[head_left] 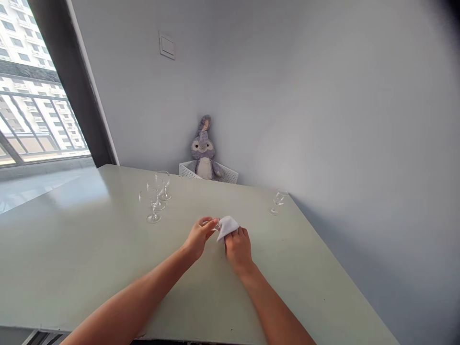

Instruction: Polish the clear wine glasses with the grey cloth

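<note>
Left hand pinches a clear glass between thumb and fingers, at the fingertips nearest the other hand; shape mostly hidden, possibly stemmed. Right hand, fingers curled, grips a white cloth just beside or against the glass, above the pale tabletop.

A grey plush toy with a white belly sits in a white basket beyond the far edge of the table; what the basket stands on cannot be told. A light switch is on the pale wall. Left of it, past a dark frame, are a railing and a tall building.
</note>
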Tool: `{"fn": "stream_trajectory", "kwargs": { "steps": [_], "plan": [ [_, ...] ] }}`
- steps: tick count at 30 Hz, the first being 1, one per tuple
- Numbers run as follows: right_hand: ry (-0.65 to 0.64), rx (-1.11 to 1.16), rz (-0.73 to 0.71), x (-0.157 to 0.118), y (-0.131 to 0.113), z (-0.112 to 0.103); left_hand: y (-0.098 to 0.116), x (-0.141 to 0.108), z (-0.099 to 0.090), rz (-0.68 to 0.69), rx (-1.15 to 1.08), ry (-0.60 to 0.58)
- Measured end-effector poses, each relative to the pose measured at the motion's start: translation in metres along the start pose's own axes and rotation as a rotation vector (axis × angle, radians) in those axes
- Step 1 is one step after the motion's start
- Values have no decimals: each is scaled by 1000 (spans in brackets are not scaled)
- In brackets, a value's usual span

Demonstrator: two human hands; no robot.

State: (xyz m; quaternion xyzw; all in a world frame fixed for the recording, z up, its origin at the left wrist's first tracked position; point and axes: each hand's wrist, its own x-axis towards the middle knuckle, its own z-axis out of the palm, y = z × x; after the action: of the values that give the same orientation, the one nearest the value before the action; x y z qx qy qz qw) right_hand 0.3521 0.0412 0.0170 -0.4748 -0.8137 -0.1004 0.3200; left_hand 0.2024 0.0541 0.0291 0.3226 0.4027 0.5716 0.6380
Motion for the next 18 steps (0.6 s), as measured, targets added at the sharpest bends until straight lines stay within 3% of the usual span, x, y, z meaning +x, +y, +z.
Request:
{"fn": "stream_trajectory", "kwargs": {
  "steps": [4, 10, 15, 18],
  "plan": [
    [89, -34, 8, 1, 0, -8, 5, 12, -13, 71, -92, 166],
    [-126, 85, -84, 2, -14, 0, 7, -2, -2, 86, -58, 187],
    [32, 346, 125, 3, -9, 7, 12, -23, 16, 185, -79, 56],
    [59, 651, 370, 5, -6, 5, 10, -33, 22, 251, -18, -2]
  ]
}}
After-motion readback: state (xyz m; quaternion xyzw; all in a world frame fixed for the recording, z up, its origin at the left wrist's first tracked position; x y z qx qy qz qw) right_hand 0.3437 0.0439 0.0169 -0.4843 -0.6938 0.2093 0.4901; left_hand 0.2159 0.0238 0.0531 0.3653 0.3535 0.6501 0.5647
